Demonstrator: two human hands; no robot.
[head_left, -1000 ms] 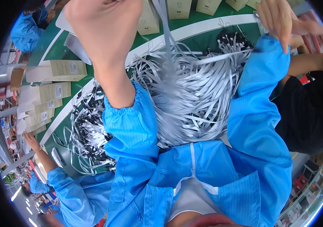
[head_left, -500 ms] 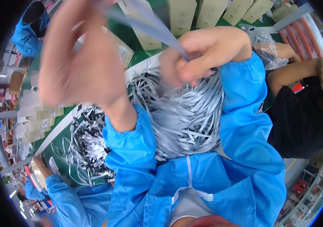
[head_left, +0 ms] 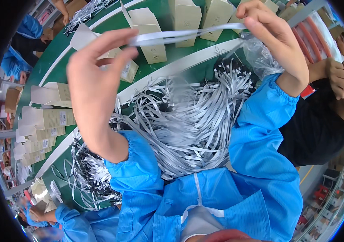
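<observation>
Between my two raised hands stretches a flat, pale grey strap (head_left: 188, 34), drawn nearly level above the green bench. One end meets the fingertips of my left hand (head_left: 95, 76), whose thumb and fingers close around it, slightly smeared by motion. At the other end, my right hand (head_left: 279, 40) pinches the strap between thumb and fingers. Beneath both arms lies a big pile of similar grey straps (head_left: 192, 129), with small black ends bunched at its far side. A second heap of straps with black parts (head_left: 93, 169) is left of my left sleeve.
Open cream boxes (head_left: 150, 40) stand in a row behind a white rail (head_left: 172, 68), and more boxes (head_left: 45, 121) line the left. A clear plastic bag (head_left: 258, 54) is by my right wrist. Co-workers sit close on the right (head_left: 317, 129) and lower left (head_left: 91, 220).
My hands have moved apart, the right one up and to the right, and the strap is now stretched level between them. More of the pile shows below.
</observation>
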